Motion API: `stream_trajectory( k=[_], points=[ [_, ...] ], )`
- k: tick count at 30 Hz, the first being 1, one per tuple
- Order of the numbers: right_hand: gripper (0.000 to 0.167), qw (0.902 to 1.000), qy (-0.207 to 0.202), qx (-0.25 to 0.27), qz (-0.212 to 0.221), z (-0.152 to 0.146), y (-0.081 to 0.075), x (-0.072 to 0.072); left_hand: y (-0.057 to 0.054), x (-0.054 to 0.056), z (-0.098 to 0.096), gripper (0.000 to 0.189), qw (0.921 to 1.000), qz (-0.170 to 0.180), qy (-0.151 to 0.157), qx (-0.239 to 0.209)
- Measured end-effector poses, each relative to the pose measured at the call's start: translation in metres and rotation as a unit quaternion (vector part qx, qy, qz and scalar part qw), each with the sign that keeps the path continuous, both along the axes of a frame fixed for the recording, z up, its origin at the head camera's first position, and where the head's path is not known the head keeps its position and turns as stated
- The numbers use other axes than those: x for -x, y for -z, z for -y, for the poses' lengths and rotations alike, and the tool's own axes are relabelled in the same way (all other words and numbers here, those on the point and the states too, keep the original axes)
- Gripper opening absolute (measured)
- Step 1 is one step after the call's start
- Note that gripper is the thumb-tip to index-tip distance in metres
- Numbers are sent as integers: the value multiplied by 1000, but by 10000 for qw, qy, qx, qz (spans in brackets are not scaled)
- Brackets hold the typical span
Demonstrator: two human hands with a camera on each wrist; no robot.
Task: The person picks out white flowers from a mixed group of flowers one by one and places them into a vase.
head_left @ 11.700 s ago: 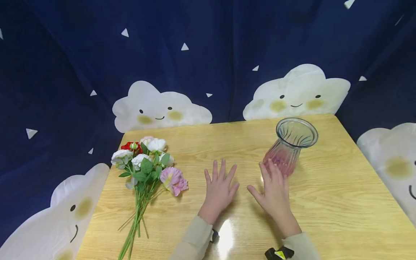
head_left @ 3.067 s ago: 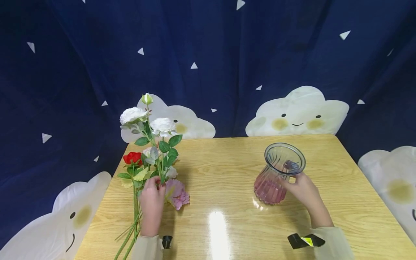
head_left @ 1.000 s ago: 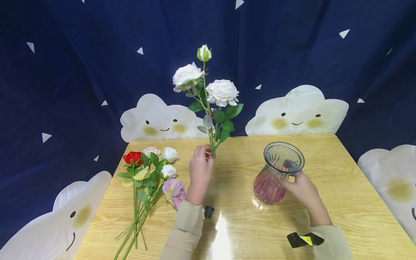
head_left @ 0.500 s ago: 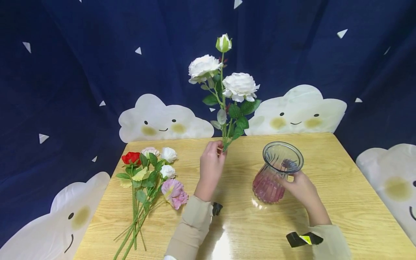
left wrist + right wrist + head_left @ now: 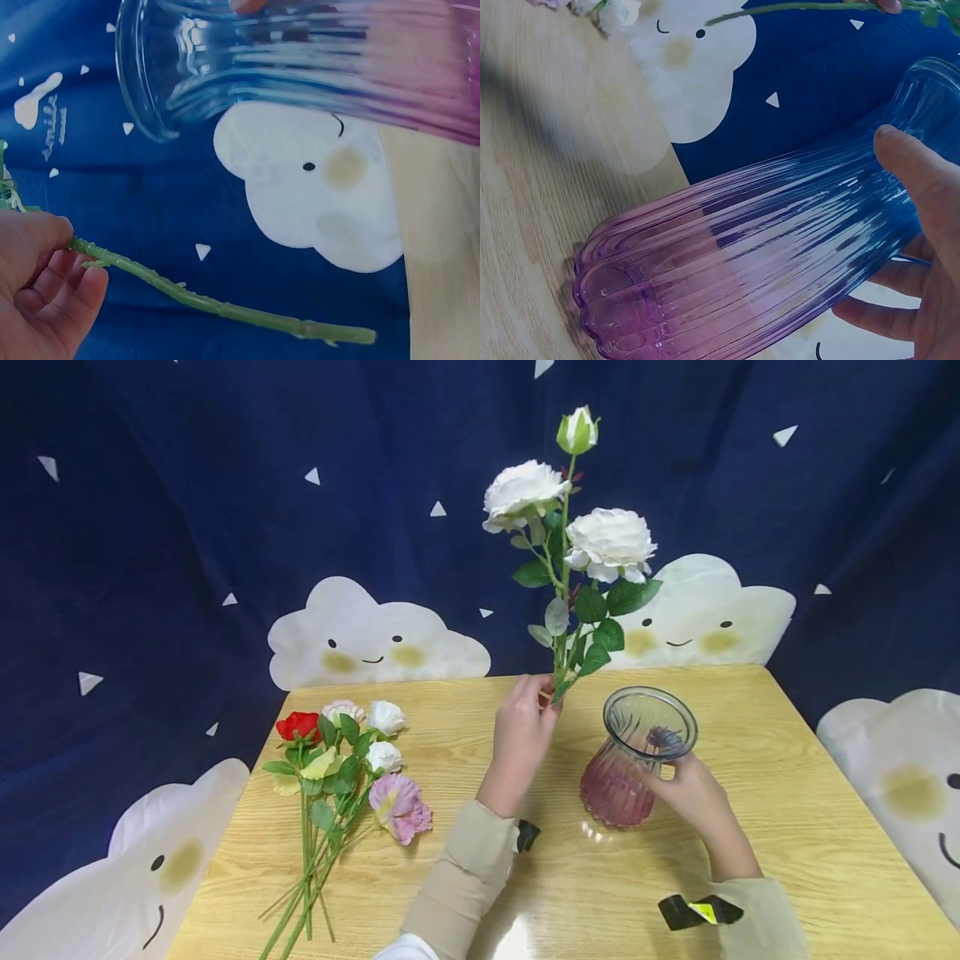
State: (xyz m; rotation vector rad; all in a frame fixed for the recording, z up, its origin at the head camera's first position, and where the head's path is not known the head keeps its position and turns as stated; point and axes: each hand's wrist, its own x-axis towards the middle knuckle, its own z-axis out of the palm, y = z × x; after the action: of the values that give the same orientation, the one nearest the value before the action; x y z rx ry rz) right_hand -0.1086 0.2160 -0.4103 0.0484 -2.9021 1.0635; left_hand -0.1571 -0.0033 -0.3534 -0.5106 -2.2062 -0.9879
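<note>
A spray of white flowers [image 5: 611, 543], with two full blooms, a bud and green leaves, stands upright in my left hand [image 5: 521, 735]. Thumb and fingers pinch its green stem [image 5: 202, 301], whose bare lower end sticks out below the hand in the left wrist view. Just to the right is a ribbed glass vase [image 5: 618, 785], pink at the base and blue towards the flared rim. My right hand [image 5: 693, 802] grips the vase round its neck from the right side. The stem's cut end is apart from the vase, level with its body in the left wrist view.
On the left of the wooden table [image 5: 810, 793] lies a bunch of flowers: a red flower [image 5: 297, 727], white roses [image 5: 386, 757], a pale pink one and a mauve flower [image 5: 401, 808]. A dark blue curtain [image 5: 420, 435] with clouds hangs behind.
My left hand has lifted the white spray off the bunch and carried it right and slightly up, towards the vase. The right hand and the vase have stayed in place over the last second.
</note>
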Motion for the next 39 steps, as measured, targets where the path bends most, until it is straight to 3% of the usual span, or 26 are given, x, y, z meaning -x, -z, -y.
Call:
stream_trajectory(
  k=[14, 24, 39],
  points=[
    [72, 10000, -15, 75, -22, -1, 1, 1, -23, -2, -36, 15, 9987, -61, 470, 161],
    [74, 9998, -87, 162, 4, -2, 2, 0, -43, -4, -60, 10, 9960, -412, 797, 61],
    [68, 9992, -216, 148, -288, -2, 6, 1, -59, -2, -69, 11, 9939, -762, 790, -126]
  ],
)
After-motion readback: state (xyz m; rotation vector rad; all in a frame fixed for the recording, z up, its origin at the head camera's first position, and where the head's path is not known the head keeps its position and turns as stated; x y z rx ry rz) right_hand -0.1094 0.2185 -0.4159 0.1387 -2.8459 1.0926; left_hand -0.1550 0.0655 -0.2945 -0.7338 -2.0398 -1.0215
